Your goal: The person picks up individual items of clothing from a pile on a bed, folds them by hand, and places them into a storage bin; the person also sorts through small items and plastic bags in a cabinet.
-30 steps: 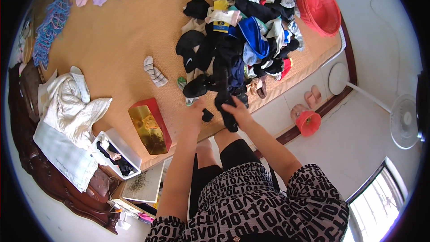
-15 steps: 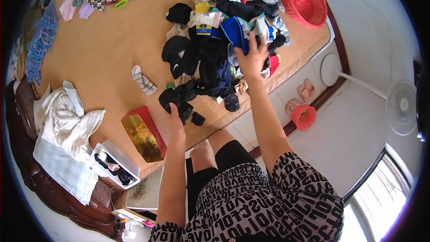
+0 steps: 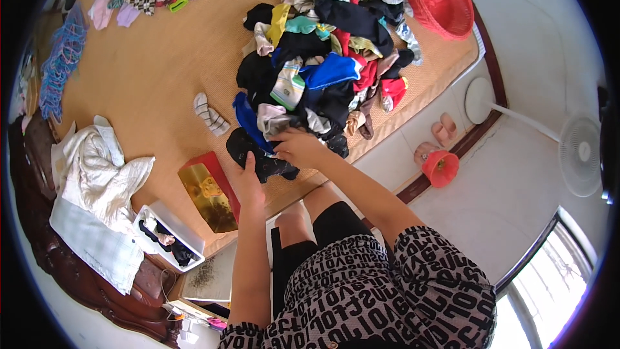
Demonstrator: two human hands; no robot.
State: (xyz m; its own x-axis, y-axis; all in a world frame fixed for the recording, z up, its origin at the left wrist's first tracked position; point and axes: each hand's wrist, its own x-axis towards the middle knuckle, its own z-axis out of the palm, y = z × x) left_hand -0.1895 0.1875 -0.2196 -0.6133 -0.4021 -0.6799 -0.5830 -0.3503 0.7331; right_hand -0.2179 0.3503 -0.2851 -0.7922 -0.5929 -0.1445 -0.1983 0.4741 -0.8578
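Note:
A large heap of mixed socks, with a bright blue sock (image 3: 332, 72) near its middle, lies on the tan woven mat (image 3: 161, 84). At the heap's near edge, my left hand (image 3: 248, 184) grips a black sock (image 3: 240, 145), thumb up along it. My right hand (image 3: 300, 148) reaches across beside it with curled fingers drawn together; what they pinch is hidden. Just beyond those fingers lie a greyish sock (image 3: 272, 119) and a dark blue sock (image 3: 247, 117). Left of the heap rests a striped pair of socks (image 3: 210, 115).
A red and gold box (image 3: 210, 190) and a white bin (image 3: 194, 240) holding dark cloth stand at left. Crumpled white cloth (image 3: 100, 168) lies beyond them. A pink basket (image 3: 445, 10) sits at far right, a standing fan (image 3: 579, 155) by the wall. Blue hangers (image 3: 61, 71) are piled far left.
My right hand has come back from the middle of the heap to its near edge, close to my left. The heap's top is rearranged, showing more coloured socks. My left hand stays nearly in place.

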